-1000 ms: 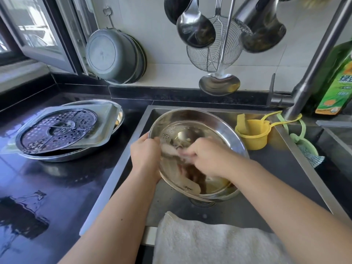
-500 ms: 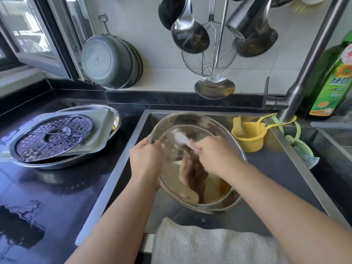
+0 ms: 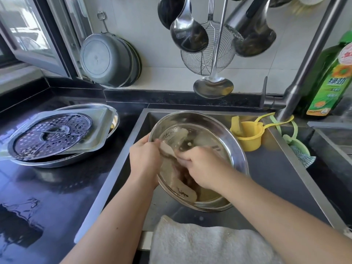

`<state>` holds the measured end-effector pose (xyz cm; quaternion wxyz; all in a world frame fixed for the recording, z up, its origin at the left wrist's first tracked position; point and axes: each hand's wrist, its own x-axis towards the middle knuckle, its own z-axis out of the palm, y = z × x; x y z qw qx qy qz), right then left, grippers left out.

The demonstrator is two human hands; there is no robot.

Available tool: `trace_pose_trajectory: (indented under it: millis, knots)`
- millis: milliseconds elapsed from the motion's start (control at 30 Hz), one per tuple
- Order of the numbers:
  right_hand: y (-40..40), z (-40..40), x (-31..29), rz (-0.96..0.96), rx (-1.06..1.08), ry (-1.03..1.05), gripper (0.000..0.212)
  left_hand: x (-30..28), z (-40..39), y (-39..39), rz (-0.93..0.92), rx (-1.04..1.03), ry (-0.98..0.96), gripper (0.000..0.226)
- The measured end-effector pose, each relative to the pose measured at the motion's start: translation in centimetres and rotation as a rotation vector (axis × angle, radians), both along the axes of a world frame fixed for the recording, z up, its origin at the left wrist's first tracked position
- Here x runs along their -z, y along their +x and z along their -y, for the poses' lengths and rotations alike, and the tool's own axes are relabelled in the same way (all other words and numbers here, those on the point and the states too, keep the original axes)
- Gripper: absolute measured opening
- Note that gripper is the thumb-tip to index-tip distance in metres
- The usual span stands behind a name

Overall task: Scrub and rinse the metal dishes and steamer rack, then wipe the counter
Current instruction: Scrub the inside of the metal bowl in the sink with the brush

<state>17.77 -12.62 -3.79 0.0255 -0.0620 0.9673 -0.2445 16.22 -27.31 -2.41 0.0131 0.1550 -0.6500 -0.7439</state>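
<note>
Head view: right hand (image 3: pixel 202 168) hides scrubber, possibly cloth, inside bowl (image 3: pixel 236 149).

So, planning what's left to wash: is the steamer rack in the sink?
No, the steamer rack lies on a tray on the counter.

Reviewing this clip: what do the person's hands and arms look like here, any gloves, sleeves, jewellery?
Both are bare. The left hand and right hand wear no gloves, and no ring, watch or bracelet shows. Both forearms are uncovered right to the bottom of the frame; no sleeve edge is in view.
</note>
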Motion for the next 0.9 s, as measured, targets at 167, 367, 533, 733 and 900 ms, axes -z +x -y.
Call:
trace_pose_trajectory:
  millis: [167,367,533,733,900]
  knots:
    - [-3.8,-4.3,-0.8,-0.107,0.283,0.206,0.038,-1.1,-0.5,1.2,-0.026,0.028,-0.02,0.038]
    - [-3.0,-3.0,-0.5,-0.055,0.236,0.211,0.038,-2.6,-1.0,4.5,-0.141,0.291,-0.217,0.051]
    - [-4.3,-4.3,0.1,-0.059,0.283,0.137,0.036,-2.4,-1.7,2.2,-0.076,0.07,-0.027,0.033]
    - [-3.7,-4.3,0.2,-0.047,0.288,0.145,0.036,-1.1,-0.8,1.1,-0.004,0.051,-0.062,0.037]
    - [-4.1,-4.6,0.0,-0.072,0.283,0.127,0.038,-0.9,-0.1,0.8,-0.003,0.031,-0.055,0.04]
